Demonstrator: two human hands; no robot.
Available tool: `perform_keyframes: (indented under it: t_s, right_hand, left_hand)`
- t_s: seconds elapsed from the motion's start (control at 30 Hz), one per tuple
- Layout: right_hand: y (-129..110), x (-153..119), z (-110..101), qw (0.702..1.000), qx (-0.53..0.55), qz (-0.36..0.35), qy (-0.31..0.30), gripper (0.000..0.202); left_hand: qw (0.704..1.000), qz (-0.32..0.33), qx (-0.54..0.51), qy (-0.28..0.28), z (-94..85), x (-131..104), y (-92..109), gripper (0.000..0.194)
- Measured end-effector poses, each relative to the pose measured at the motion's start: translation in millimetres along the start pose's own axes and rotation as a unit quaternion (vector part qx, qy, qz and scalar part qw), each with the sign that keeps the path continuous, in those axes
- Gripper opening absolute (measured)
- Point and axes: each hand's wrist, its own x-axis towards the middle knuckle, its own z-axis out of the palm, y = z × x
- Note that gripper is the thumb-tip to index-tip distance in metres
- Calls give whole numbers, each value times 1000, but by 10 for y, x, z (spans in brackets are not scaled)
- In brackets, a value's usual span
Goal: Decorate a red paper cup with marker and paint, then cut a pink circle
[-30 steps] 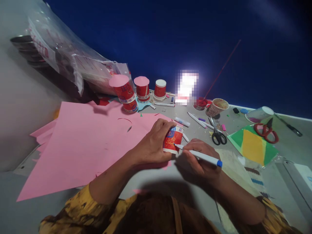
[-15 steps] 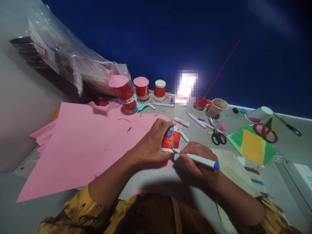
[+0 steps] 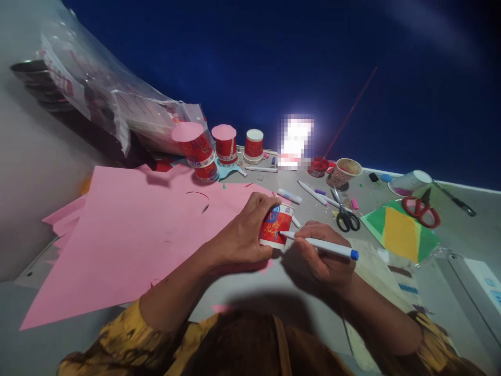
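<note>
My left hand (image 3: 246, 232) is wrapped round a red paper cup (image 3: 276, 225) with blue and gold print, above the table's near middle. Between the fingers of my right hand (image 3: 326, 253) is a white marker (image 3: 324, 246) with a blue end. Its tip touches the cup's side, where a short blue mark shows. Pink paper (image 3: 136, 235) spreads under and left of my left forearm. Just beyond the cup lies a white tube-like stick (image 3: 289, 196).
Pink-topped red cups (image 3: 194, 151) and a plain red cup (image 3: 253, 149) stand at the back. Black scissors (image 3: 347, 218), loose markers (image 3: 311, 192) and a patterned cup (image 3: 343, 173) lie or stand rightward. Red scissors (image 3: 420, 209) rest on green and yellow paper (image 3: 403, 232). A plastic bag (image 3: 117, 104) leans back left.
The marker tip has moved slightly up the cup's side, and my right hand has risen a little with it. My left hand keeps its hold. The whole view has shifted slightly.
</note>
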Motion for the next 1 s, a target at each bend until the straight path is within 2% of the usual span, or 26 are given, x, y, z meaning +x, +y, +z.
perform_keyframes:
  t_s: [0.23,0.63,1.0]
  right_hand:
    - [-14,29,-1,1000,-15,-9,-22,14]
    - [11,-5,-56,1000,-19,-4,11,13]
    - [7,-11,-67,1000,-2,6,10,13]
  left_hand:
    - [1000,10,-9,6,14,-9,-33,80]
    - [998,5,-60,15,-15,4,-89,83]
    - [996,-7,-90,12,-24,-13,-68,83]
